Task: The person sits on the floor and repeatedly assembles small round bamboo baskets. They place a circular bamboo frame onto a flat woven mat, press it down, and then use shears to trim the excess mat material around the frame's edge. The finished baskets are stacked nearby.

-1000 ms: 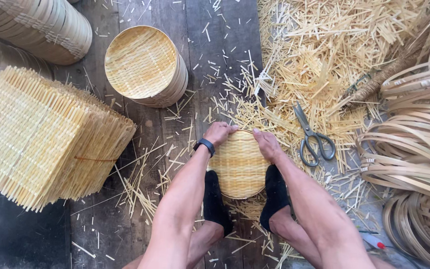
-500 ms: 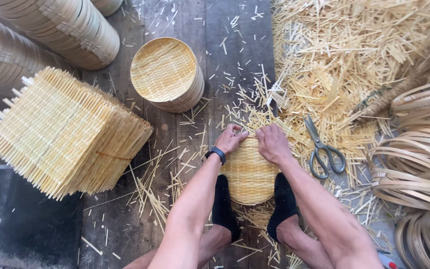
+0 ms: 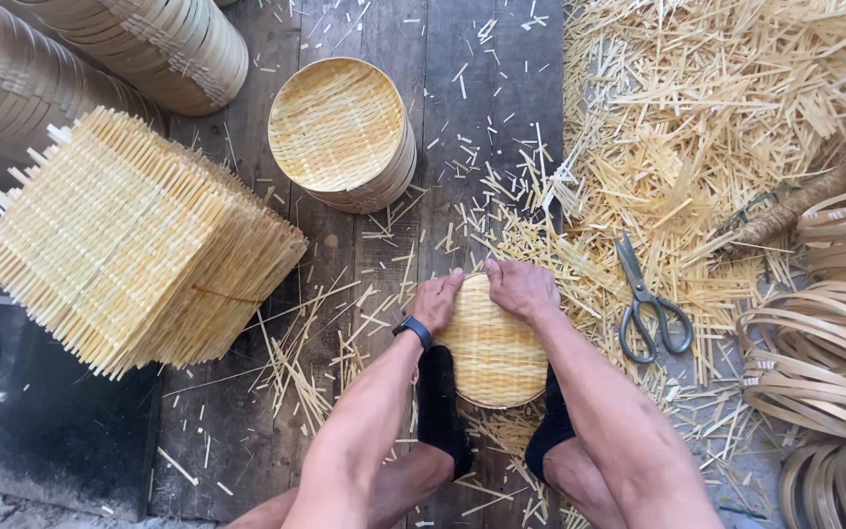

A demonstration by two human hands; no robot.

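On rough, dark wooden planks [image 3: 501, 127] littered with pale bamboo slivers, a round woven bamboo disc [image 3: 493, 351] sits between the person's two black-socked feet. Its surface is a tight, ribbed basket weave, straw yellow. Left hand [image 3: 437, 302] and right hand [image 3: 521, 287] press down on the disc's far rim, fingers curled over the edge, thumbs nearly meeting; neither is spread flat. Near the right forearm lie metal scissors [image 3: 646, 304] on a heap of cut splints [image 3: 717, 118]. Coiled flat bamboo strips [image 3: 824, 343] curve at the right edge. Farther off stands a stack of round woven trays [image 3: 345, 132]; to its left, a thick stack of square woven mats [image 3: 129, 240] with bristling ends.
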